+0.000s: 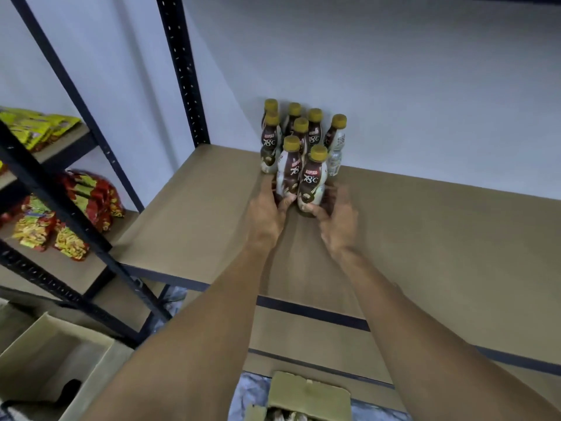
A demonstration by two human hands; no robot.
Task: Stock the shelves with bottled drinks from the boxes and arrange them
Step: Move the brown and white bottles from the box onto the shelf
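Our left hand wraps its fingers round the left front bottle, our right hand round the right front bottle, both upright just before the bottle cluster at the shelf's back edge.

Dim, soft, wide-angle edge warping
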